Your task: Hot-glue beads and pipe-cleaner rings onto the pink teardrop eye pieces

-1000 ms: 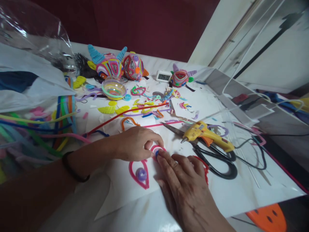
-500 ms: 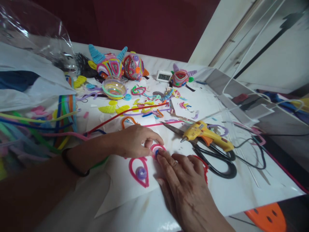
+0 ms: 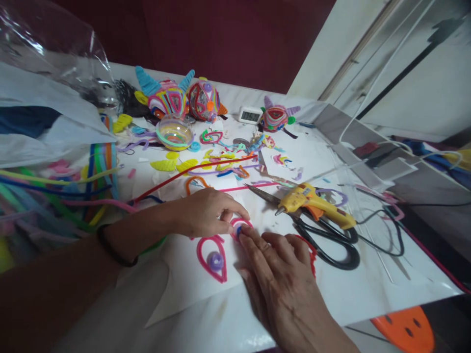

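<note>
My left hand [image 3: 206, 213] reaches in from the left, thumb and index finger closed at the edge of a pink pipe-cleaner loop [image 3: 246, 222]. Inside that loop is a small blue and purple coil [image 3: 238, 230], partly hidden by fingers. The fingertips of my right hand [image 3: 279, 274], held together, press down on the coil and loop. Just below lies a second pink teardrop loop [image 3: 200, 252] with a purple coil [image 3: 215, 262] in it. Both loops rest on a white paper sheet [image 3: 176, 289]. A red fuzzy piece [image 3: 312, 255] shows partly behind my right hand.
Black-handled scissors [image 3: 340, 255] lie under a yellow glue gun [image 3: 316, 206] at the right. Behind are pipe-cleaner scraps, a clear bowl [image 3: 174, 135], a digital clock [image 3: 250, 115] and colourful wrapped figures [image 3: 275, 117]. Bundled pipe cleaners [image 3: 99, 171] fill the left side.
Both hands stay at the pink loop with almost no movement. The view has shifted very slightly.
</note>
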`<state>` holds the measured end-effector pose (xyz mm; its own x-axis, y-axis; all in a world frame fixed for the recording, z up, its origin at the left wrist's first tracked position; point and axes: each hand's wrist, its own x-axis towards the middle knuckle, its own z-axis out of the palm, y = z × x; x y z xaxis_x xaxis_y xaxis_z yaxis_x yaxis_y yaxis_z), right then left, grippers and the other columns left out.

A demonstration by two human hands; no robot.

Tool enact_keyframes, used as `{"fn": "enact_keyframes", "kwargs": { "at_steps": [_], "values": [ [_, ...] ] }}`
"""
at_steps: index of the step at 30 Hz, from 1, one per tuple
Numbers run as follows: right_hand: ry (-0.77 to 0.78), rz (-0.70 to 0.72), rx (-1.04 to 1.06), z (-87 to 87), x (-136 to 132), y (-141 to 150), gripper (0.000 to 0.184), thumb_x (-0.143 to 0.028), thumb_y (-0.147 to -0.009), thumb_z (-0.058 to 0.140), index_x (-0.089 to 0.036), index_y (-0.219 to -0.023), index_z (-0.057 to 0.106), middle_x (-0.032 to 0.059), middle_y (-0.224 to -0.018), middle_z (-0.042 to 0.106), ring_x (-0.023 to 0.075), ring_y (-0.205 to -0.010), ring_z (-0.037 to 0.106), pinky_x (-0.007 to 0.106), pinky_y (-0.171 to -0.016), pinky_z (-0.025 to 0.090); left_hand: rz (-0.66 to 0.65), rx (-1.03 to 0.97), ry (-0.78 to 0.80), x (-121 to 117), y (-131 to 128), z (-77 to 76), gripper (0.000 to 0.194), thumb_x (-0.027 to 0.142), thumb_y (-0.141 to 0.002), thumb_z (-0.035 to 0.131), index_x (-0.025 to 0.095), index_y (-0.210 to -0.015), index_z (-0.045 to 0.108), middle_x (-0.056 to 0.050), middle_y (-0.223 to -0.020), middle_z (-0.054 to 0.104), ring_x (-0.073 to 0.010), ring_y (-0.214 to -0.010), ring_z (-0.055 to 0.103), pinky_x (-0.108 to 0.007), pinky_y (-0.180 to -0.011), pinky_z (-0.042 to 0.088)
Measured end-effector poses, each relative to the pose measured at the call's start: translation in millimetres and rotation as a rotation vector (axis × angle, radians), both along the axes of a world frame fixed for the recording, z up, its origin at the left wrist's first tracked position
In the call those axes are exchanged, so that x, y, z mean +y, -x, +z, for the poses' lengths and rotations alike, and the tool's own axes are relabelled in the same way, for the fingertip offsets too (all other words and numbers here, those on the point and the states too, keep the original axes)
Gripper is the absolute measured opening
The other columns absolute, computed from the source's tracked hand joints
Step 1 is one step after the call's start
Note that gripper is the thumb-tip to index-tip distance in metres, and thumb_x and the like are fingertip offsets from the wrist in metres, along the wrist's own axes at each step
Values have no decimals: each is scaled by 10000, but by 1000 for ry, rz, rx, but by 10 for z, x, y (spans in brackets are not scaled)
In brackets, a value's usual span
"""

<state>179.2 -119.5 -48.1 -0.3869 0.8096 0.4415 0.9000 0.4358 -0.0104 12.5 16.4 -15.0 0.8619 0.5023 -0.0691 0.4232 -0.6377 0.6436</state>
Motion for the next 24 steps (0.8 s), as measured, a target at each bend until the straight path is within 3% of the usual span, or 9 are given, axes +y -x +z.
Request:
{"fn": "enact_keyframes", "kwargs": {
  "at_steps": [24],
  "values": [
    [19, -1, -2, 55, -16, 14, 318, -242, -926, 487, -112, -1196, 594, 112, -1205, 670, 265, -953, 545, 466, -857, 348, -21, -54, -109, -36, -30, -45, 380, 55, -702, 575, 195, -1029, 709, 24, -695, 599, -106, -664, 536, -194, -624, 364]
  ]
}}
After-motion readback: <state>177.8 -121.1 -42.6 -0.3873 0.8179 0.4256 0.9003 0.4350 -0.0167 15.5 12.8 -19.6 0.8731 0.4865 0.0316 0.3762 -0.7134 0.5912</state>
